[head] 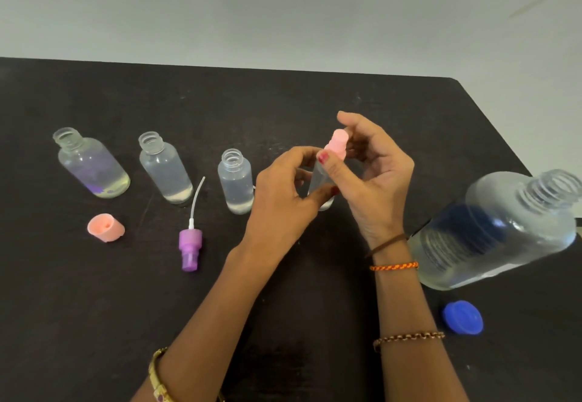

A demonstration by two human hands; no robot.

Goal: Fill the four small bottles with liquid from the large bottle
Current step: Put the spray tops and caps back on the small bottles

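Small bottles are your concern, and the fourth small bottle [319, 178] stands on the tabletop [315, 93] between your hands, at the right end of a row. Your left hand [283, 193] grips its clear body, fingers and thumb curled round it. Your right hand [374, 174] pinches the pink spray top [337, 143] seated at its neck; whether you are screwing it on or off cannot be told.

To the left stand three open small bottles [234, 181], well apart from each other, each holding clear liquid. They look like thin plastic, so judge them light, a little squeezable and easy to knock over. Take each low on the body and grip gently, or liquid may well up at the neck. Wet plastic will likely be slippery.

A purple spray top [190, 249] with its dip tube lies on the tabletop near the middle bottles, and an orange cap [105, 227] lies before the leftmost. The thin tube bends easily, so handle that top by its collar.

At your right the large bottle [494, 231] stands open, partly full, its blue cap [463, 317] beside it. Expect it to be the heaviest thing; hold it round the middle of the body.
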